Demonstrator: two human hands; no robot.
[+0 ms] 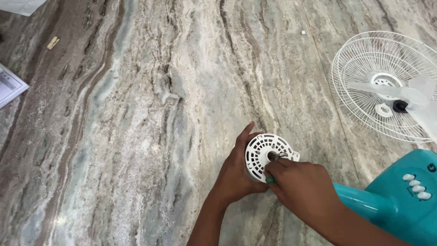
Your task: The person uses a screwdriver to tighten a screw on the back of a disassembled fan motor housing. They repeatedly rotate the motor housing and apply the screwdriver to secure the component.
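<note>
Marble floor (150,114), streaked grey-brown, fills the view. Left hand (236,175) cups the white vented motor housing (260,152) at near centre, grip wrapped round its left side. Right hand (302,189) has its grip pinched on a green-handled screwdriver (271,179), tip at the housing's centre. Teal fan base (405,200) near right; white wire fan guard (378,86) with clear blade (421,100) far right. Papers (10,86) at left edge.

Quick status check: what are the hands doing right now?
Left hand grips white vented motor housing. Right hand on its metal shaft. Nothing in the way; wire fan guard off to the right.
</note>
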